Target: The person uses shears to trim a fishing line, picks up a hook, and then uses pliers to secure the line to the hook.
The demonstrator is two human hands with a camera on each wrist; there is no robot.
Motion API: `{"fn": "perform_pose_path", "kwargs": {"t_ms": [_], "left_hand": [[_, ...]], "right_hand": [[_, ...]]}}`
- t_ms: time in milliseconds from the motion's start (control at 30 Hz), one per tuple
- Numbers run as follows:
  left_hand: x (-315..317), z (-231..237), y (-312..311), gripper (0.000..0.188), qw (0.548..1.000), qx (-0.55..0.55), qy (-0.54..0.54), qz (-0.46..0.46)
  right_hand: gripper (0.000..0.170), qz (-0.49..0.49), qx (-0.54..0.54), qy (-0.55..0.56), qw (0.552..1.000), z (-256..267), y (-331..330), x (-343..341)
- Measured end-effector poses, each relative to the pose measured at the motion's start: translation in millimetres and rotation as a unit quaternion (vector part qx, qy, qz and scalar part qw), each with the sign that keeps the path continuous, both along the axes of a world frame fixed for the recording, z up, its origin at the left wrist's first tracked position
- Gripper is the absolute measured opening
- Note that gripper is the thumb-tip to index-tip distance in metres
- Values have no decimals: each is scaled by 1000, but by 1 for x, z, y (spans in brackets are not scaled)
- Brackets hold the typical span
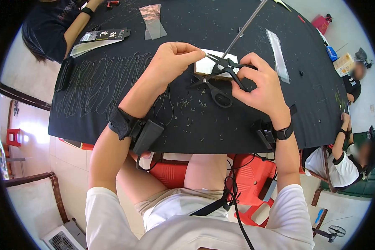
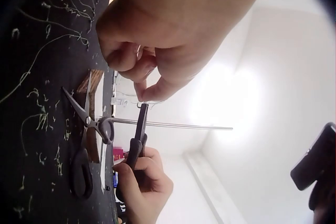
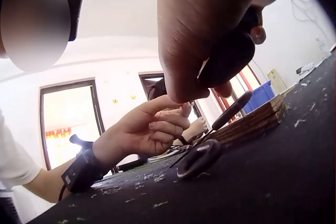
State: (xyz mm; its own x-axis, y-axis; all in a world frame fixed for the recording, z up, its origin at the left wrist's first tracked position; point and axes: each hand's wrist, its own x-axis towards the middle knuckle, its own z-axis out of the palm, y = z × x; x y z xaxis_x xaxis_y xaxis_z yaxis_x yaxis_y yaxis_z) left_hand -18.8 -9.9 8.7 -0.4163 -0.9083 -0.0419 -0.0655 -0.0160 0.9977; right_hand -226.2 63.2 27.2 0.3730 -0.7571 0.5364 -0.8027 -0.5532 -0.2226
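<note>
Black pliers are in my right hand, fingers curled round their handles and jaws pointing left. At the jaw tips, the thumb and forefinger of my left hand pinch a thin line. A tiny bent piece of wire shows there in the left wrist view; its exact kind I cannot tell. Below the pliers lies a wooden block with a white top, and a thin metal rod rises from it. Black-handled scissors lie spread against the block's near side.
Many looped thin lines cover the black table's left part, with short clippings near the scissors. Clear plastic bags and a long sleeve lie farther back. A person sits across at the left; others sit on the right.
</note>
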Motion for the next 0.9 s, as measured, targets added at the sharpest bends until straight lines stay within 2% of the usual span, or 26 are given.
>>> {"fn": "perform_pose_path", "kwargs": {"t_ms": [900], "left_hand": [[0,-1,-2,24,1000,24,1,0]], "right_hand": [[13,-8,45,-3,999,-1,-1,0]]}}
